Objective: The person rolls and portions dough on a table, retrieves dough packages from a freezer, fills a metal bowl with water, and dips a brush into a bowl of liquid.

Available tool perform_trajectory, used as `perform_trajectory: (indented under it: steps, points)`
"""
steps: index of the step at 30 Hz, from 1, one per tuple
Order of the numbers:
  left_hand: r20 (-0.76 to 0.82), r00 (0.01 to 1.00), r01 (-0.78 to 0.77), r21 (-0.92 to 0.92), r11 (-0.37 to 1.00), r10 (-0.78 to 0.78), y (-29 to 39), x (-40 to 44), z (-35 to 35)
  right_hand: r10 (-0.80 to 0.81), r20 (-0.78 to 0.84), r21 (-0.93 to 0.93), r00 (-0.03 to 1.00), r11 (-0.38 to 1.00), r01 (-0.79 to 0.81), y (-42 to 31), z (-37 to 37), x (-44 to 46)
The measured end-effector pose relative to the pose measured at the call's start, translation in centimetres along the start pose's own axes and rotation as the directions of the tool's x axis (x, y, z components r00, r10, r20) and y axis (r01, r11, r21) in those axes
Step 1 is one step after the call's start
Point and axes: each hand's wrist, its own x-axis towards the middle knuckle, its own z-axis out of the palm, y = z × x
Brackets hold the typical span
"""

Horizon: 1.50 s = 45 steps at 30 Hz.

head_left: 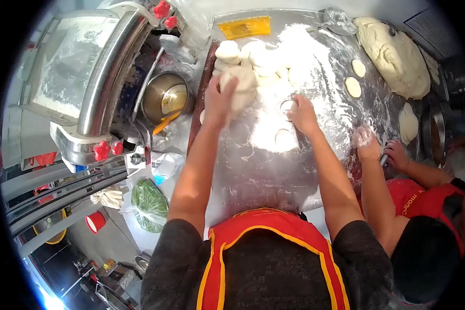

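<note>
My left hand (220, 101) is closed on a pale, floury piece of dough (243, 85), which looks blurred and hangs over the table's left side. A pile of dough rounds (227, 51) sits just beyond it. My right hand (303, 116) has its fingers curled at the edge of a flat dough round (286, 106) lying on the floured table (253, 175). Nearer to me lies another dough round (284, 139), partly washed out by bright sunlight.
A co-worker's floury hand (366, 142) works at right, the other holding a dark-handled tool. Beyond are a large dough mass (392, 57), small dough rounds (353, 87), a metal scoop (339, 21) and a yellow scraper (244, 27). At left stand a metal pot (166, 97) and a roller machine (111, 72).
</note>
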Motion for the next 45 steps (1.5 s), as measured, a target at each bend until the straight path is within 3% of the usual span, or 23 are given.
perform_trajectory:
  steps: [1, 3, 5, 7, 9, 10, 13, 16, 19, 22, 26, 29, 33, 36, 37, 38, 40, 42, 44, 45]
  points:
    - [-0.012, 0.996, -0.089, 0.108, 0.99, 0.09, -0.2, 1.8, -0.1, -0.111, -0.063, -0.102, 0.992, 0.989, 0.104, -0.2, 0.4, -0.4]
    - [-0.025, 0.975, -0.191, 0.415, 0.889, 0.221, -0.6, 3.5, -0.4, 0.009, 0.097, -0.011, 0.995, 1.0, -0.008, -1.3, -1.0, -0.8]
    - [-0.02, 0.953, -0.186, 0.748, 0.637, 0.302, -1.5, 4.1, -0.6, 0.096, 0.265, 0.174, 0.959, 0.974, -0.145, -1.7, -1.8, -1.7]
    - [-0.022, 0.966, -0.168, 0.705, 0.689, 0.257, -1.7, 3.8, -0.4, 0.112, 0.443, 0.422, 0.89, 0.85, -0.317, -1.5, -2.7, -3.5]
    - [-0.015, 0.958, -0.198, 0.687, 0.699, 0.286, -2.5, 3.1, -0.2, 0.023, 0.342, 0.38, 0.94, 0.911, -0.161, -0.2, -1.0, -6.6]
    - [-0.009, 0.94, -0.241, 0.69, 0.682, 0.341, -3.0, 2.9, -0.1, -0.028, 0.29, 0.35, 0.956, 0.933, -0.079, -0.5, -0.8, -7.5]
    - [-0.002, 0.892, -0.322, 0.7, 0.638, 0.452, -3.0, 1.6, 0.5, 0.021, 0.37, 0.077, 0.929, 0.996, -0.053, -3.3, -2.5, -8.3]
    - [0.005, 0.867, -0.352, 0.714, 0.606, 0.498, -2.6, 0.2, 0.8, -0.096, 0.291, -0.084, 0.952, 0.989, 0.125, -4.2, -2.3, -8.1]
    - [-0.004, 0.851, -0.377, 0.692, 0.616, 0.526, -2.5, 0.0, 0.9, 0.066, 0.467, 0.112, 0.882, 0.985, -0.133, -4.7, -2.5, -6.5]
    - [0.029, 0.855, -0.392, 0.69, 0.608, 0.517, -3.0, -0.1, 1.2, 0.041, 0.395, 0.571, 0.918, 0.771, -0.28, -3.5, -1.1, -4.2]
    - [0.044, 0.868, -0.386, 0.685, 0.617, 0.494, -2.8, -0.1, 1.6, 0.025, 0.435, 0.336, 0.9, 0.923, -0.189, -4.5, -2.1, -4.2]
    - [0.059, 0.877, -0.389, 0.668, 0.634, 0.476, -2.9, 0.2, 1.5, 0.081, 0.477, 0.304, 0.875, 0.919, -0.25, -4.3, -2.2, -5.9]
    - [0.048, 0.815, -0.442, 0.696, 0.566, 0.577, -3.4, 0.4, 1.6, 0.076, 0.407, 0.298, 0.91, 0.931, -0.211, -4.0, -0.7, -8.5]
    - [0.069, 0.777, -0.439, 0.771, 0.461, 0.625, -2.0, -0.9, 1.7, -0.167, 0.266, 0.307, 0.949, 0.948, 0.08, -7.4, -4.1, -10.9]
    - [0.096, 0.766, -0.484, 0.737, 0.473, 0.635, -1.8, -1.3, 1.6, -0.128, 0.214, 0.403, 0.968, 0.915, 0.032, -6.4, -3.3, -11.6]
    - [0.122, 0.757, -0.524, 0.7, 0.485, 0.642, -1.7, -2.0, 1.4, 0.0, 0.244, 0.518, 0.97, 0.846, -0.13, -6.0, -3.7, -11.5]
    - [0.15, 0.755, -0.556, 0.662, 0.502, 0.639, -1.7, -3.3, 1.1, 0.228, 0.339, 0.694, 0.913, 0.594, -0.407, -6.0, -5.1, -9.4]
    - [0.153, 0.77, -0.545, 0.663, 0.514, 0.619, -1.6, -4.3, 1.3, 0.326, 0.397, 0.646, 0.858, 0.565, -0.514, -4.3, -5.1, -7.4]
    - [0.14, 0.798, -0.504, 0.689, 0.521, 0.587, -2.3, -4.6, 0.9, 0.241, 0.158, 0.386, 0.958, 0.877, -0.284, 0.0, -2.3, -6.7]
    - [0.13, 0.811, -0.481, 0.704, 0.523, 0.57, -2.5, -4.7, 0.5, 0.137, 0.054, 0.278, 0.989, 0.949, -0.147, -0.1, -2.2, -6.4]
